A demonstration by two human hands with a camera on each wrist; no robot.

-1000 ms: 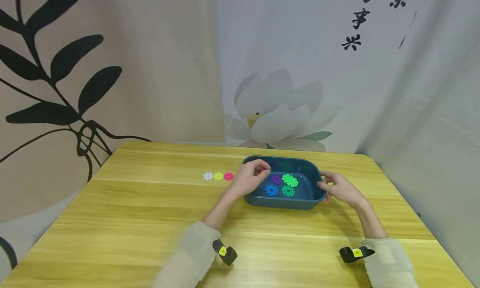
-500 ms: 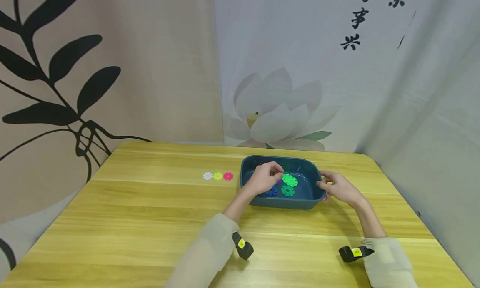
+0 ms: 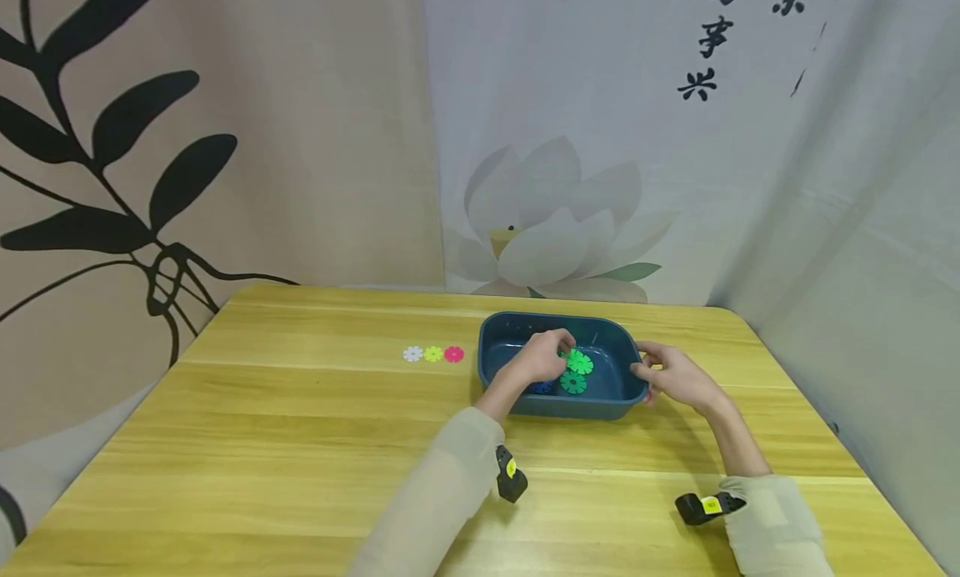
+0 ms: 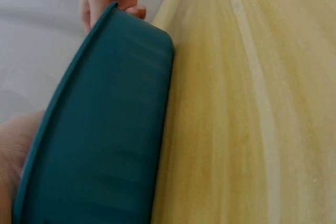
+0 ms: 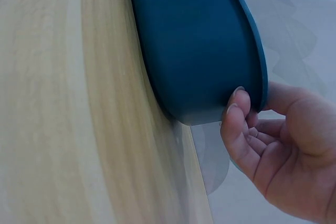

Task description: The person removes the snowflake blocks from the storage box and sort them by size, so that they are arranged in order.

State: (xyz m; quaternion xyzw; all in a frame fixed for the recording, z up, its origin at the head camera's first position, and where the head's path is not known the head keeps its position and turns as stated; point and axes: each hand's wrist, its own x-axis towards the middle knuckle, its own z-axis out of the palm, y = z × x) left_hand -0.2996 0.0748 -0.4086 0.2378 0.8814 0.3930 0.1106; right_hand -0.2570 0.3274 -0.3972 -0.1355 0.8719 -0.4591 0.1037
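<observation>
A dark blue-green plastic basin (image 3: 517, 406) stands on the wooden table. My left hand (image 3: 538, 358) reaches down inside it, fingers bent at the light green snowflake disc (image 3: 581, 362); in the left wrist view its fingertips are hidden behind the basin wall. A darker green snowflake disc (image 3: 573, 383) lies just below, and a blue one (image 3: 543, 387) shows partly under the hand. My right hand (image 3: 675, 377) grips the basin's right rim; in the right wrist view the thumb is at the rim and the fingertips (image 5: 240, 98) are against the outer wall.
To the left of the basin, white (image 3: 412, 354), yellow (image 3: 433, 354) and pink (image 3: 453, 354) snowflake discs lie in a row on the table (image 3: 300, 444). A printed curtain (image 3: 337, 143) hangs behind the table.
My left hand has moved right and down into the basin, now covering the purple disc and part of the blue one. My right hand stays on the rim.
</observation>
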